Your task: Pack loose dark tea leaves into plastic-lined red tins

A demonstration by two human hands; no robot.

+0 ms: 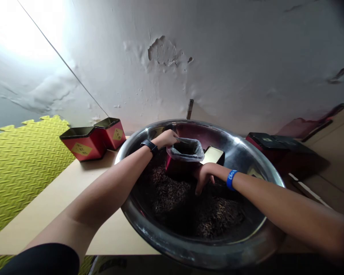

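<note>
You have the steel basin (189, 250) on the bench (117, 236); it is the reference for every position below. Dark, loose dried leaves (172, 196) cover the basin's floor, heaped unevenly. Your right hand (205, 177), a blue wristband (231, 180) behind it, is inside the basin with fingers pointing down toward the leaves; you cannot tell whether its grip closes on anything. The red tin (177, 166) is inside the basin, toward its far side, and a clear plastic liner (200, 152) folds over its mouth. Your left hand (167, 138), with a black wristband (150, 146), has its grip pinched on that liner at the basin's far side. A gold-faced, dark-sided piece (213, 156) is also within the basin, right of the tin. Left of the basin, two red tins (84, 147) stand open and labelled. Right of it are dark-topped containers (265, 140). A yellow mat (37, 152) lies farther left of the basin; beyond the basin, the wall (232, 68) shows peeling paint.
</note>
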